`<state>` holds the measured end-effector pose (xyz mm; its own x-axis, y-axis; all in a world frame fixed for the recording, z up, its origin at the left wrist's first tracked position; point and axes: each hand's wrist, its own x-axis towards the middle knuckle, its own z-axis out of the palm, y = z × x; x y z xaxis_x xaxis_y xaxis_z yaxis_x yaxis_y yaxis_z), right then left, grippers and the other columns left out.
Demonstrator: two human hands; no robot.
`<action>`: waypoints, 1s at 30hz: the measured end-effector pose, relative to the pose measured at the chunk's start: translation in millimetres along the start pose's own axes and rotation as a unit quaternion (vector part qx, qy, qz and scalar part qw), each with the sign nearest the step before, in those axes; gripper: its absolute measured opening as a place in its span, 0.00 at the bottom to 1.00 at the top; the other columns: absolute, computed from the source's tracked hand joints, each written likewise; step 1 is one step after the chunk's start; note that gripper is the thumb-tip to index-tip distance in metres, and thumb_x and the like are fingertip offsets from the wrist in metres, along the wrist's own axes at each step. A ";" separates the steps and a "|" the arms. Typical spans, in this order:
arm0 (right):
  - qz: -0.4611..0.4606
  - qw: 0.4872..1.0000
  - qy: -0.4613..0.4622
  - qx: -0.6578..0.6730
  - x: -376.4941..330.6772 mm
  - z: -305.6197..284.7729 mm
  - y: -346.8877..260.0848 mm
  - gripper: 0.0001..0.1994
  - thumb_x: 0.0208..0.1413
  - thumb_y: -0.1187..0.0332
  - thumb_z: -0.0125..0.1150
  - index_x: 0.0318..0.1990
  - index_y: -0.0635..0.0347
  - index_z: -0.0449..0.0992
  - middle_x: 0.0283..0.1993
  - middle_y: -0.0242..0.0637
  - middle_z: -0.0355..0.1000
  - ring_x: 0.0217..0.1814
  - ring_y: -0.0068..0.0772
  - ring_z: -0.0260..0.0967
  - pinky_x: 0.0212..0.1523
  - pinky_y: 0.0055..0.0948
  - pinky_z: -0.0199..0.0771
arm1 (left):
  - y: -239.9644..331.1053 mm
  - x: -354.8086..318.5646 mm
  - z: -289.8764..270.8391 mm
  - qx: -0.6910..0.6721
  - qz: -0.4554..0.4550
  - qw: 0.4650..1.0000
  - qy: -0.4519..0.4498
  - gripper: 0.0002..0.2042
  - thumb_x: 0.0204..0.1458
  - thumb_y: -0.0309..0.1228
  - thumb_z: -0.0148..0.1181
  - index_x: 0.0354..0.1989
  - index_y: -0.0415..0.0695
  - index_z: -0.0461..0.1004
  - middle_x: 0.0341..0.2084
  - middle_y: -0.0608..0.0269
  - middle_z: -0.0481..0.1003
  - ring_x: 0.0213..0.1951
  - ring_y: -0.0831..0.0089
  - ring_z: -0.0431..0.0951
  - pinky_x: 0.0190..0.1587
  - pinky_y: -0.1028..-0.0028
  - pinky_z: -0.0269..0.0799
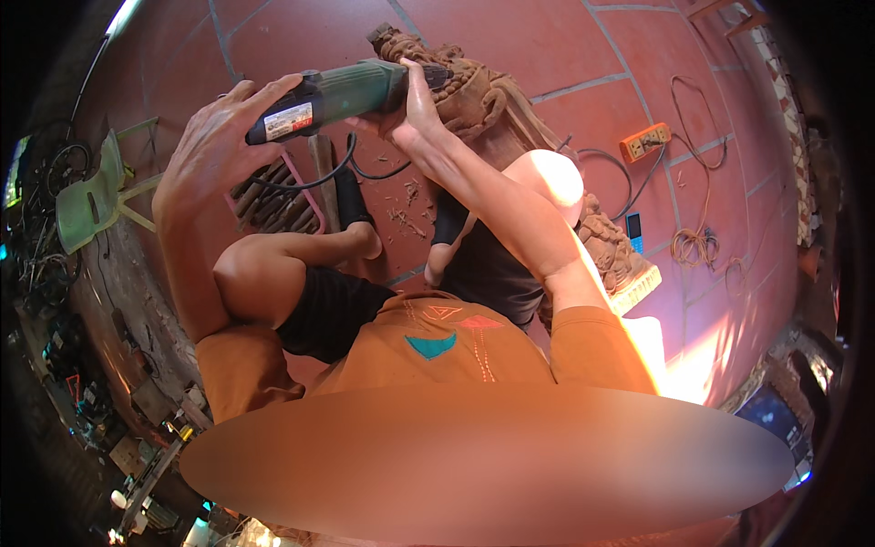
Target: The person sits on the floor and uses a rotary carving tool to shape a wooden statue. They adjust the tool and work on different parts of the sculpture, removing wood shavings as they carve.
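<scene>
Red-tiled floor [547, 46]: both the left hand [214, 137] and right hand [415, 109] grip a green power grinder [351, 91] against a carved wooden statue [474, 91]; carving under way, apparently demanding steady guidance.

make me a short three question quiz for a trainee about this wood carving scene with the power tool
1. True or false: both hands grip the green handheld power tool.
2. What does the tool's front end meet? A) brown carved wooden statue B) orange power strip C) pale green plastic chair
3. Which hand holds the tool's rear end, near its black cable?

Key: 1 true. 2 A. 3 the left hand; the right hand is at the front.
</scene>
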<state>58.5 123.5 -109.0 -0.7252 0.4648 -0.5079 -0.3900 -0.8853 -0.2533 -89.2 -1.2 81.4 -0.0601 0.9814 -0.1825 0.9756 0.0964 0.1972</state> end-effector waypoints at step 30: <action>-0.013 1.000 0.013 -0.006 7.8 -5.2 -4.6 0.25 0.64 0.43 0.42 0.54 0.49 0.76 0.54 0.38 0.74 0.56 0.47 0.74 0.53 0.63 0.76 | 5.3 8.4 0.2 -0.004 0.018 1.000 0.019 0.38 0.40 0.24 0.67 0.67 0.54 0.68 0.39 0.50 0.73 0.41 0.47 0.75 0.47 0.55 0.69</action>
<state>57.6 131.1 -116.1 -0.7002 0.4875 -0.5216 -0.4022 -0.8730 -0.2759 -84.5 7.5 80.7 -0.0339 0.9897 -0.1390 0.9756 0.0629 0.2104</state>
